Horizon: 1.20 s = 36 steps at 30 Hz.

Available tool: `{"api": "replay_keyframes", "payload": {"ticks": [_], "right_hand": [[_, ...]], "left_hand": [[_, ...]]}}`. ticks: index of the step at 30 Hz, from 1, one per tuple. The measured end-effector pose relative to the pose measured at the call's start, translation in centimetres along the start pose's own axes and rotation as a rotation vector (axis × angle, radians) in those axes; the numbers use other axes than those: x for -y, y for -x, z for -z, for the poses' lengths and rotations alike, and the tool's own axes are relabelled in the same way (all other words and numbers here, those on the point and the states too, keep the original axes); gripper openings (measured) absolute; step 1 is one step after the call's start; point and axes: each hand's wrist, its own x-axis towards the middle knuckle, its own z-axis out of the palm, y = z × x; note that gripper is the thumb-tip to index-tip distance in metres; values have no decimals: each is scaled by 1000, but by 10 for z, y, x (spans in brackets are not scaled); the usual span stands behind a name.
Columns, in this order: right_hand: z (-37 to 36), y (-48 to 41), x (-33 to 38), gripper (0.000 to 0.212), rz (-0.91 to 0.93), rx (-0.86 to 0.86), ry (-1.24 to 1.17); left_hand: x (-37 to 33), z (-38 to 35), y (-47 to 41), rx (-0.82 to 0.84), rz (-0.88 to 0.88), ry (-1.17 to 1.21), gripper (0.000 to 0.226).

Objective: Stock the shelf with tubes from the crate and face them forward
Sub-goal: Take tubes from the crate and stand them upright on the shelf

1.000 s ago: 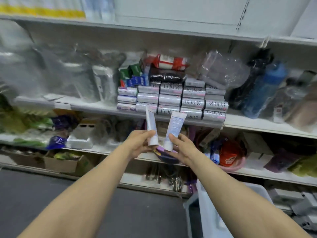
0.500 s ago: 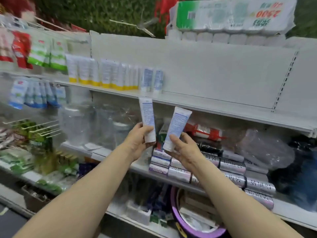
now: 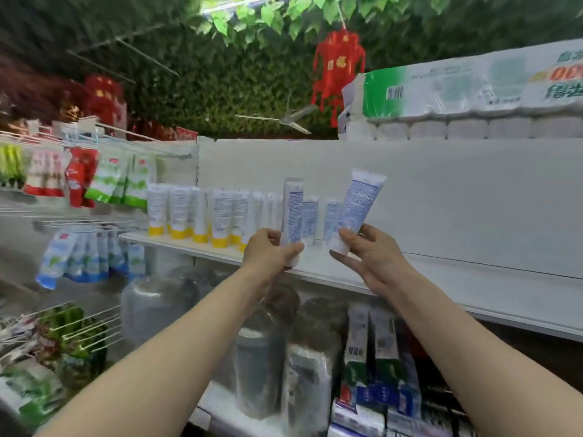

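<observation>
Tubes pinched cap-down, one per hand: left hand, right hand. Set right of the row, fronts outward.

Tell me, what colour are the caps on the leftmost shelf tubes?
Yellow caps on white tubes, clear in the head view.

The left tube was held upright, cap down, at the shelf edge. The right tube leaned rightward.

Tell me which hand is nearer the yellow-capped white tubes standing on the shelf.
Left. The left hand is just right of the yellow-capped white tubes; the right hand lies farther right.
</observation>
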Motion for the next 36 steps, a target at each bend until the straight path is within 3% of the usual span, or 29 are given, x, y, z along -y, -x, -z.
{"api": "replay_keyframes", "payload": {"ticks": [4,11,19,27,36], "right_hand": [[-2,-30,-7,41,29,-77,33],[-7,-54,-17,43,80,-259,151],[-4,-63,-15,44,119,-456,351],[10,-98,-22,39,85,-625,491],[37,-149,-33,42,-47,-760,916]], "left_hand": [[6,-4,-38,-12,-75,-240,42],[22,-5,-102,130,-143,-445,37],[42,-9,-142,269,-163,-538,40],[52,-10,-162,282,-106,-542,41],[56,-10,-164,263,-99,-506,37]]}}
